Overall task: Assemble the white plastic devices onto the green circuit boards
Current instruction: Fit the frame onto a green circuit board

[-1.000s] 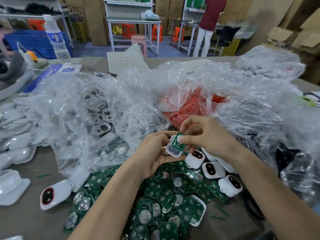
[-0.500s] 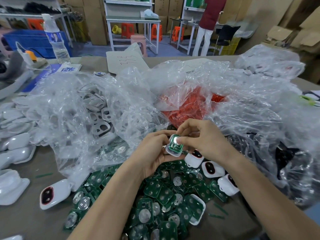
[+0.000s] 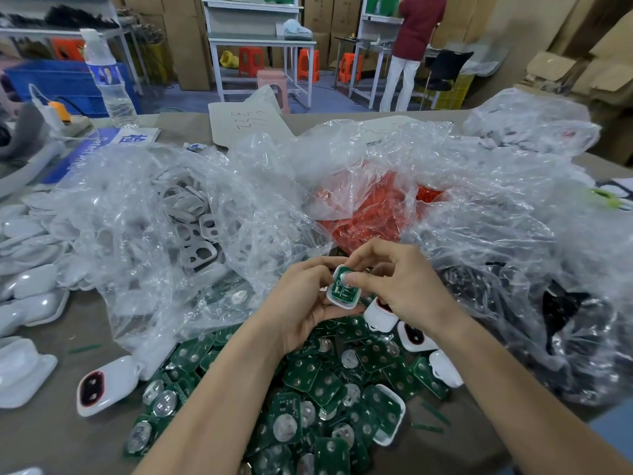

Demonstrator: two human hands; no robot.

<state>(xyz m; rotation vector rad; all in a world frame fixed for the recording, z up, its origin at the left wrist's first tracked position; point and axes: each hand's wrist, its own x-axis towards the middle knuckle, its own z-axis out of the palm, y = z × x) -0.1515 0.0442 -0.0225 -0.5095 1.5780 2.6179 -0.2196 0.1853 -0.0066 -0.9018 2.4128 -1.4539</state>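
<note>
Head view is showing both hands working above the pile of green circuit boards [image 3: 325, 382], so the next board is lying within easy reach. The left hand [image 3: 301, 303] is cradling a white plastic device [image 3: 337, 303], fingers curled round its edge, presenting the open side upward. The right hand [image 3: 400, 289] is pinching the same device, its thumb pressing a single green board [image 3: 337, 290] into the recess, probably to seat it. Finished devices [image 3: 414, 335] are lying just beside the right wrist. A blue sign [image 3: 102, 145] at far left is bearing a white Chinese character and Latin lettering, only partly legible; the water bottle [image 3: 109, 87] label is unreadable.
</note>
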